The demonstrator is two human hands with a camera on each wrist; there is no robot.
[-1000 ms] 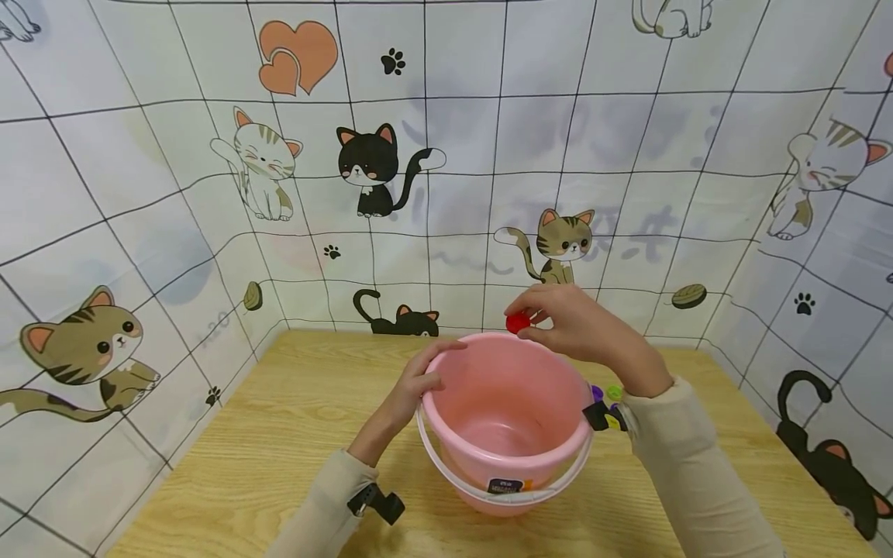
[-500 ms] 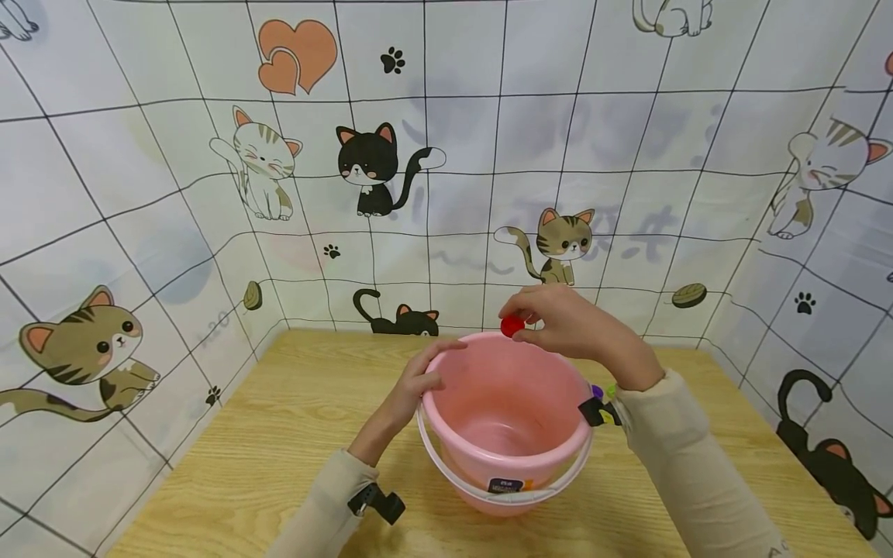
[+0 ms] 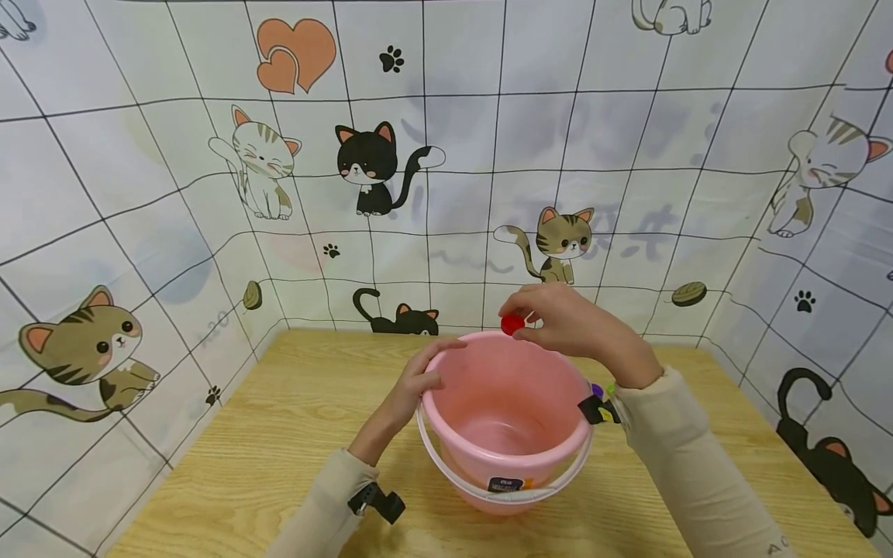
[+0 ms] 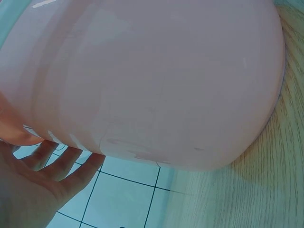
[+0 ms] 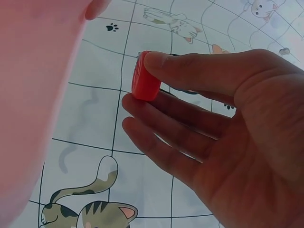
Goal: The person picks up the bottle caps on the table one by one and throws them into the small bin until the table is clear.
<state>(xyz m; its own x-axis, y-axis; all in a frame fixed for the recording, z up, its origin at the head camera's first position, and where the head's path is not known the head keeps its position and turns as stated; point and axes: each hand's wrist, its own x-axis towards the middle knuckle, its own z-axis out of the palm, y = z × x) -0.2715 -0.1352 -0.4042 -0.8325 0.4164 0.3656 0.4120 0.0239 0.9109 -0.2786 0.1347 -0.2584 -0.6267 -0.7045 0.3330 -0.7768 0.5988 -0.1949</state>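
Observation:
A pink plastic bucket [image 3: 481, 467] stands on the table, its white handle [image 3: 502, 498] hanging at the front. My left hand [image 3: 410, 386] grips the bucket's left rim, thumb inside and fingers along the outside; the left wrist view shows those fingers [image 4: 78, 178] against the outer wall. Over the far rim, my right hand [image 3: 575, 325] pinches a small red cap [image 3: 512, 324], a short disc like a bottle cap. In the right wrist view the thumb and fingertips hold this red cap [image 5: 148, 80] by its edges, with the other fingers nearly straight beneath it.
Small purple [image 3: 597, 390], green and yellow pieces lie right of the bucket, partly hidden by the right wrist's black strap mount [image 3: 593, 410]. The wooden table [image 3: 328, 403] meets a cat-printed, tile-patterned cloth [image 3: 460, 155] at the back and sides.
Over the second my right hand moved slightly left and down with the red cap, toward the bucket's far rim, then held still. The left hand and bucket stay put.

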